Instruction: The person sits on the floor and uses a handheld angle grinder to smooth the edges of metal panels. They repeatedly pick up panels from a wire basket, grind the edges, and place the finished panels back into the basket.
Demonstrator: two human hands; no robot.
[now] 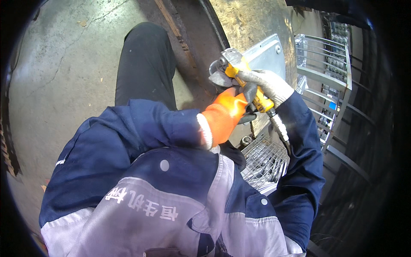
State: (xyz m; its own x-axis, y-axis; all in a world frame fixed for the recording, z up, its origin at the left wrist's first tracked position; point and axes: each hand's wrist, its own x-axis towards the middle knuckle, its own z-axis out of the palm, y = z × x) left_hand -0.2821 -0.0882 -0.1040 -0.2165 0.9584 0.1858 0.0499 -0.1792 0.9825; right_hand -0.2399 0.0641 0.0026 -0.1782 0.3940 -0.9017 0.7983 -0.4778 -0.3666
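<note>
Both my hands are on a yellow air-powered angle grinder point(262, 103), held aslant in front of me. My left hand point(224, 113), in an orange glove with dark fingertips, is closed around the side of its body. Over the other side, my right hand point(272, 85), in a whitish glove, also grips it. A grey head and disc guard point(220, 78) form its far end, with the disc partly hidden. At the near end a metal hose coupling point(280, 128) runs down beside my right sleeve. Just beyond lies a grey metal panel point(269, 53); whether the disc touches it, I cannot tell.
The panel rests on a worn wooden surface point(252, 19), whose dark edge runs near my knee. A wire basket point(265, 158) holding pieces is below the hose. Grey metal racks point(323, 75) stand to the right. Cracked concrete floor point(55, 85) spreads out at the left.
</note>
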